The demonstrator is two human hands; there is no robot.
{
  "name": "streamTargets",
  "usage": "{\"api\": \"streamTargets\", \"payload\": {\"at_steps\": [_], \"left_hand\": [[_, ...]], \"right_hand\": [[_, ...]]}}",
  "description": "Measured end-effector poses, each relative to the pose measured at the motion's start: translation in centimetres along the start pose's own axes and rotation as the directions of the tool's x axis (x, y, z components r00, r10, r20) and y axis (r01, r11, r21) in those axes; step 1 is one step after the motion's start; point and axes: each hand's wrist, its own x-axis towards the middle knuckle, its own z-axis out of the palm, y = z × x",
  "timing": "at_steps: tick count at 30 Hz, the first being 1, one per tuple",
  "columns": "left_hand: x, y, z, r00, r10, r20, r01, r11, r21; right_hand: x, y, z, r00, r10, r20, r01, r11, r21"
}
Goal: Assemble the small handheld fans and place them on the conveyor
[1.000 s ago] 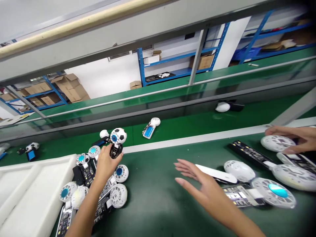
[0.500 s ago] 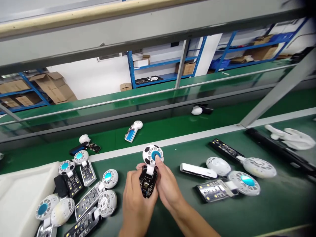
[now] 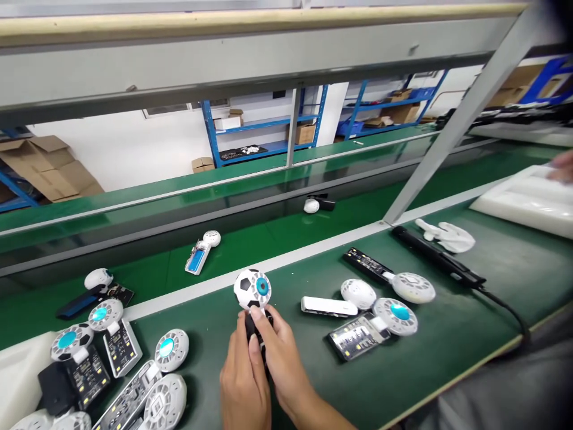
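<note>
Both hands hold one device upright above the green bench, its round black-and-white football-patterned head (image 3: 252, 289) with a blue-ringed centre sticking up above the fingers. My left hand (image 3: 245, 370) wraps the black body from the left. My right hand (image 3: 281, 355) closes round it from the right, its thumb at the neck just below the head. Most of the body is hidden by fingers. To the right lie a white closed device (image 3: 329, 306) and an open one with a lit-looking circuit board (image 3: 358, 337). Several open devices, one with a blue disc (image 3: 172, 350), lie at left.
A white foam tray (image 3: 27, 373) stands at far left. Right of my hands lie a black corded tool (image 3: 436, 257) and a white glove (image 3: 447, 235). Another person's hand (image 3: 563, 167) is over a white tray (image 3: 528, 200). A green conveyor (image 3: 264, 239) carries a few devices; a slanted metal post rises at right.
The view has swung right, bringing the right tray and another person's hand into sight. My right thumb has moved from the head's centre down to the neck, and the fingers now cover more of the body.
</note>
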Motion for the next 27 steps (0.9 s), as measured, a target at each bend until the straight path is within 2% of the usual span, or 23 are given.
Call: {"api": "streamTargets", "payload": {"at_steps": [5,9,14,20,22,24,27], "left_hand": [[-0.5,-1.4,0.8,0.985,0.159,-0.074,-0.150,0.982,0.117],[-0.2,-1.4,0.5,0.983,0.182,-0.010,-0.180,0.979,0.094],[0.9,-0.1,-0.1,0.996,0.013,0.085,-0.008,0.999,-0.049],[2.1,0.5,-0.8,0.960,-0.137,0.243,0.197,0.949,-0.245],[2.4,0.6,-1.1,0.932,-0.176,0.316,0.281,0.903,-0.324],[2.6,0.7,-1.3,0.900,-0.175,0.399,0.338,0.859,-0.386],[2.6,1.0,-1.8,0.906,-0.151,0.394,0.316,0.862,-0.397]], "right_hand": [[-0.4,0.6,0.3,0.999,-0.013,-0.048,0.017,0.997,0.069],[-0.2,1.0,0.3,0.998,-0.040,-0.056,0.045,0.994,0.101],[0.4,1.4,0.0,0.996,-0.036,-0.087,0.043,0.997,0.071],[0.9,1.6,-0.9,0.997,-0.055,-0.049,0.057,0.997,0.045],[1.2,1.6,-1.4,0.997,-0.074,0.008,0.074,0.997,0.034],[1.4,1.4,-1.8,0.987,-0.116,0.112,0.117,0.993,0.001],[0.9,0.9,-2.0,0.940,-0.157,0.302,0.204,0.970,-0.133]]}}
